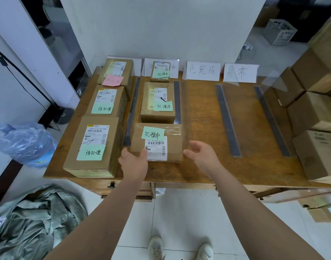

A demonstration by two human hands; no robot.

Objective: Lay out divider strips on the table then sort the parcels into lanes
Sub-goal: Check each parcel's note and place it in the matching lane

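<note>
Grey divider strips lie on the wooden table (202, 169): one (131, 113) left of centre, one (177, 102) beside the middle parcels, one (228, 121) and one (272, 121) to the right. Three cardboard parcels fill the left lane, the nearest (93, 147) with a green note. The second lane holds three parcels; the nearest (157, 142) lies by the front edge. My left hand (133, 161) touches its front left corner. Just off its right side hovers my right hand (202, 153), fingers apart, holding nothing.
White paper lane signs (203, 70) stand along the back edge. Stacked cardboard boxes (314, 113) crowd the table's right side. A blue water jug (27, 143) and a grey-green bag (33, 218) sit on the floor at left. The two right lanes hold no parcels.
</note>
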